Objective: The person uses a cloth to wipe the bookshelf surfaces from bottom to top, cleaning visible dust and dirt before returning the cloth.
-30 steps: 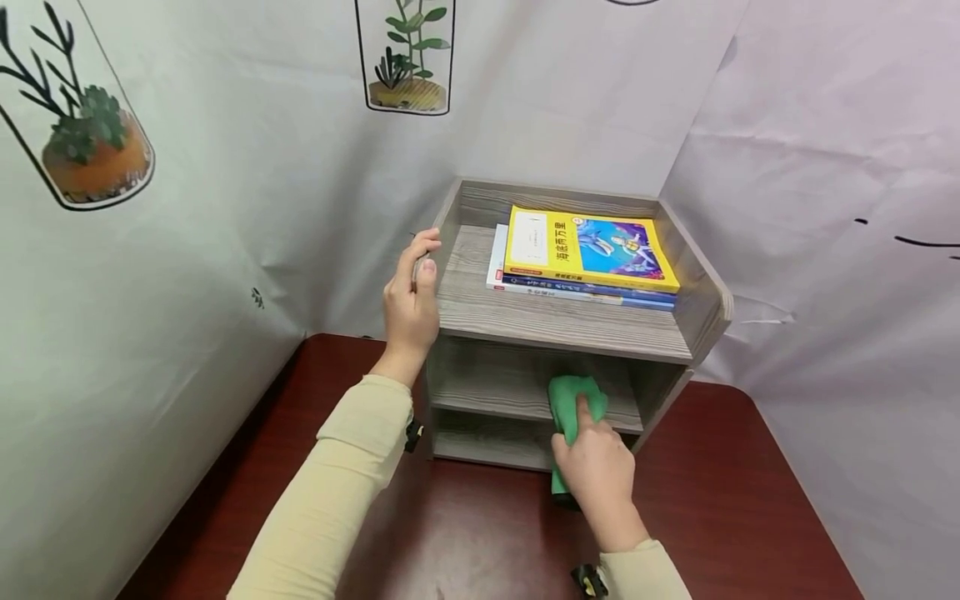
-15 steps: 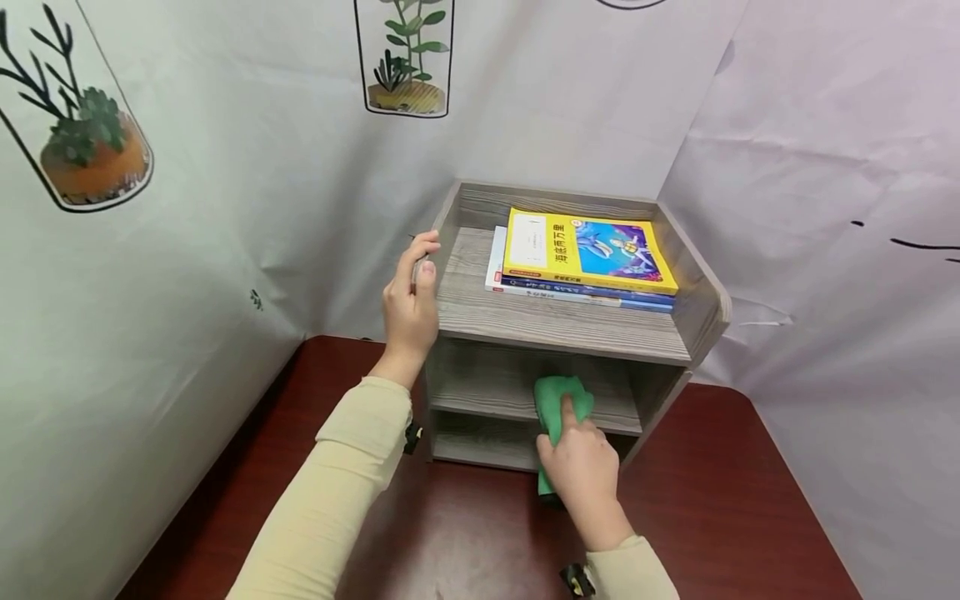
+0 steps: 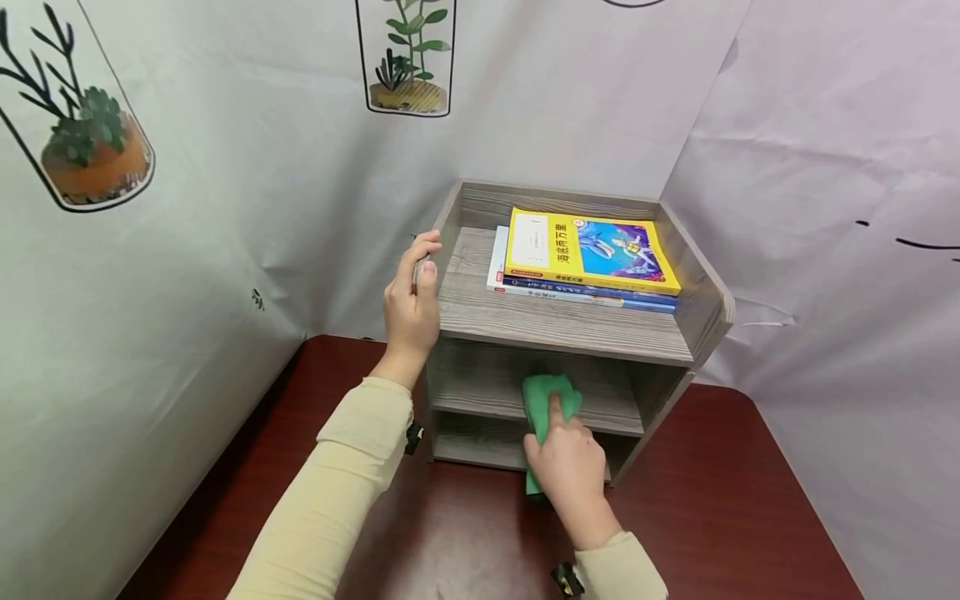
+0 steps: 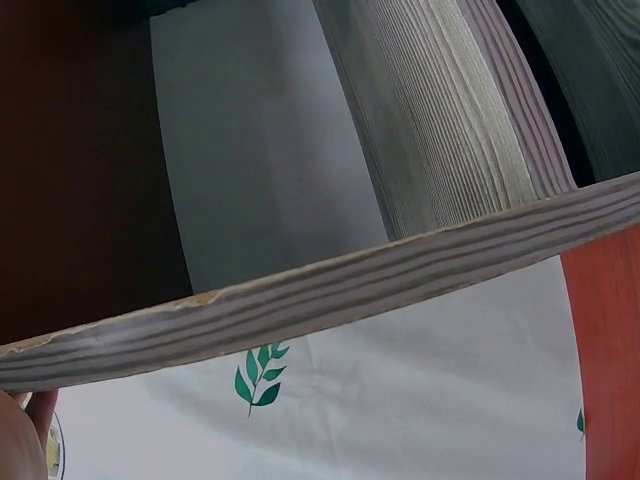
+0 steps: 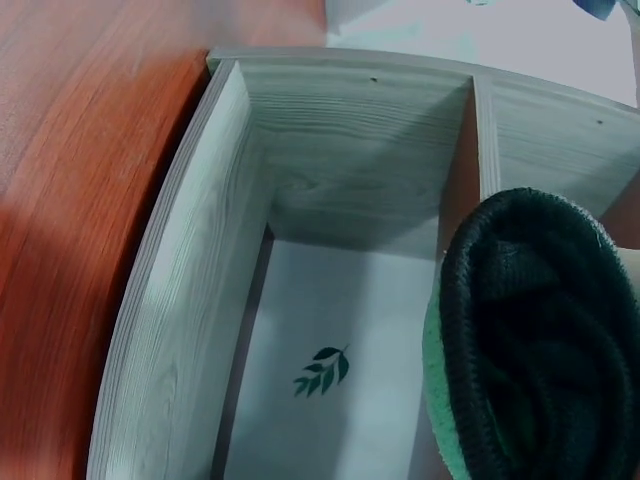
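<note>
A small wood-grain shelf unit (image 3: 558, 329) stands with its front toward me. My left hand (image 3: 411, 304) grips the upper edge of its left side panel; part of that hand shows at the lower left of the left wrist view, by the panel edge (image 4: 300, 295). In my right hand (image 3: 572, 467) is a green cleaning cloth (image 3: 542, 400), its index finger stretched out along the top of it. The cloth lies over the front part of the middle shelf (image 3: 480, 383) and hangs down past its edge. Up close in the right wrist view, the cloth's dark edging (image 5: 460, 330) shows.
On the top shelf lies a stack of books, the uppermost a yellow book (image 3: 592, 250). Below the middle shelf is a low compartment (image 3: 480, 442). The unit stands on a dark red table (image 3: 720, 500), with white printed wall sheets (image 3: 300, 167) close behind and beside it.
My right hand has slid the green cloth leftward along the middle shelf. My left hand keeps its place on the side panel.
</note>
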The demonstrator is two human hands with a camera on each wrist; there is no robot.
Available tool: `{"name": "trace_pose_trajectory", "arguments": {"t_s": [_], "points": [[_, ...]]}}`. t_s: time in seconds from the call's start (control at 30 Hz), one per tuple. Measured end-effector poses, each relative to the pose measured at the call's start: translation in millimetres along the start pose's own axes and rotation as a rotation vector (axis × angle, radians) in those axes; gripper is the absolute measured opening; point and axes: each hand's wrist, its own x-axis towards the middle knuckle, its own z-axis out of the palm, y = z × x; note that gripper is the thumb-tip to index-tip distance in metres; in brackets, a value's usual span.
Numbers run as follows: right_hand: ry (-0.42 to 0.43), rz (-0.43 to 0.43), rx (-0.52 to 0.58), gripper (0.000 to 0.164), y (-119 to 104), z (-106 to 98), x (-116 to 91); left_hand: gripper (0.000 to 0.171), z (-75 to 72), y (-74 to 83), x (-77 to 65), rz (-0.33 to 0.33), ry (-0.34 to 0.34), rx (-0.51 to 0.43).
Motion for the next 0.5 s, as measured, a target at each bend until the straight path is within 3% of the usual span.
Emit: {"name": "trace_pose_trajectory", "arguments": {"t_s": [0.5], "points": [[-0.014,-0.028,-0.016,0.065,-11.2,2.9,0.5,0.035,-0.2,0.7,-0.3,-0.007,-0.006,0.002]]}}
